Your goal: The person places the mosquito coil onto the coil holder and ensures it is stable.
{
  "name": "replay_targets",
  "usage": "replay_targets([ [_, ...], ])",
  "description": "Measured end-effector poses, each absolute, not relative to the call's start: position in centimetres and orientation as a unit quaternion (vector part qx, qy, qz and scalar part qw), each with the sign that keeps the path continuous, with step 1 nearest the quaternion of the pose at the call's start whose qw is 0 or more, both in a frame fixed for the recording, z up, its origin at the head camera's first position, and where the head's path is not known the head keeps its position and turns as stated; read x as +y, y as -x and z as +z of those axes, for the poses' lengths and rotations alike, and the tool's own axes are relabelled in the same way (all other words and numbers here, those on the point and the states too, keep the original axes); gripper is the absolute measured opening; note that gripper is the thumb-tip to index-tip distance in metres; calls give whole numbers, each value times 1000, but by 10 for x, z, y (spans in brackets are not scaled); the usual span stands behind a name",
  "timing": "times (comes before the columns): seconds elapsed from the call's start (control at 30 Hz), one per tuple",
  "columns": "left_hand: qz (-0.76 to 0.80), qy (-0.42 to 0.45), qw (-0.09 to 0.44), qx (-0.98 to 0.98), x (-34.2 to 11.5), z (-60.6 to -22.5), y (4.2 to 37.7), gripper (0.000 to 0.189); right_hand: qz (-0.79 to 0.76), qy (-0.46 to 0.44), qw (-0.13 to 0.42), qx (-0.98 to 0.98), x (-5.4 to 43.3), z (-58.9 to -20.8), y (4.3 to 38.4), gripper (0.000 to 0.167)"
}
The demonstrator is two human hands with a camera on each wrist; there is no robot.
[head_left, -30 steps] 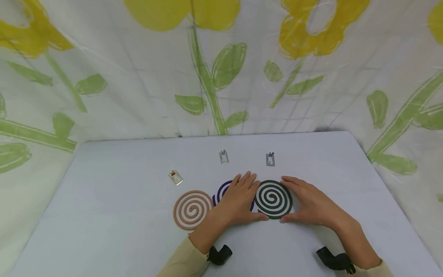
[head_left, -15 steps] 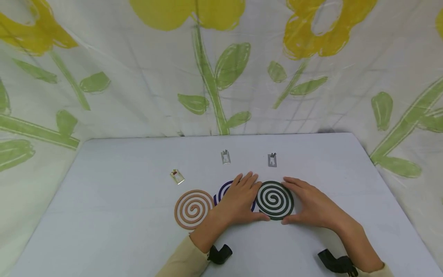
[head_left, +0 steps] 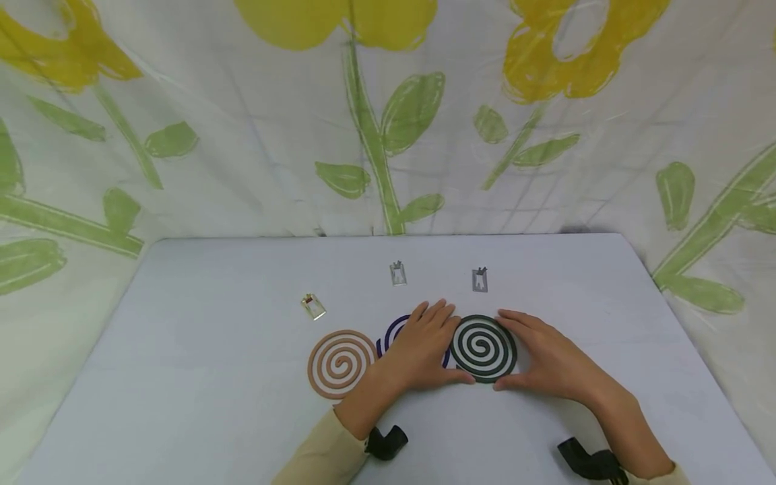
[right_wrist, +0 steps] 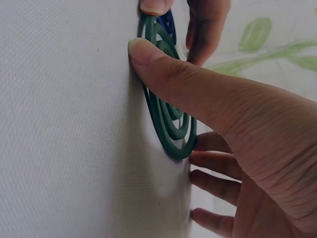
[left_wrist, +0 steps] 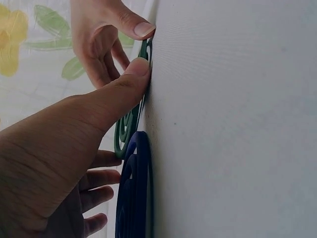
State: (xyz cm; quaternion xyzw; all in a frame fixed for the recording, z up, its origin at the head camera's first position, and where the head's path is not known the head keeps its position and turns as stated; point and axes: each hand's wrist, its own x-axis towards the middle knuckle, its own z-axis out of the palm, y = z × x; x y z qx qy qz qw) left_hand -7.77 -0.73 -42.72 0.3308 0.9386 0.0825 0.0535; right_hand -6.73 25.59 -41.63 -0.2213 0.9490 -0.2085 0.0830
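A dark green mosquito coil [head_left: 481, 346] lies flat on the white table between my two hands. My left hand [head_left: 418, 353] grips its left side, thumb at the near edge and index finger at the far edge. Opposite, my right hand [head_left: 548, 353] holds the right side the same way, as the right wrist view shows with the green coil [right_wrist: 168, 134] beside the thumb. Under my left hand is a dark blue coil [left_wrist: 133, 198], mostly covered in the head view. An orange-brown coil [head_left: 342, 364] lies left of it, near my left wrist.
Three small metal coil stands lie farther back: a gold-toned stand [head_left: 314, 307] at left, a silver stand [head_left: 397, 274] mid-table, and a grey stand [head_left: 479, 279] behind the green coil. A flower-printed cloth [head_left: 273, 135] hangs beyond the table's back edge.
The head view has shifted slightly, so everything sits a little farther right in the picture. Both hands keep their places at the green mosquito coil.
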Motion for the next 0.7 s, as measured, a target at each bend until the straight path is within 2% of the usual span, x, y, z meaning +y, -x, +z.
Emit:
replay_targets([
  [0.7, 91, -335, 18, 938, -8, -427, 85, 98, -228, 222, 80, 945, 254, -417, 69, 113],
])
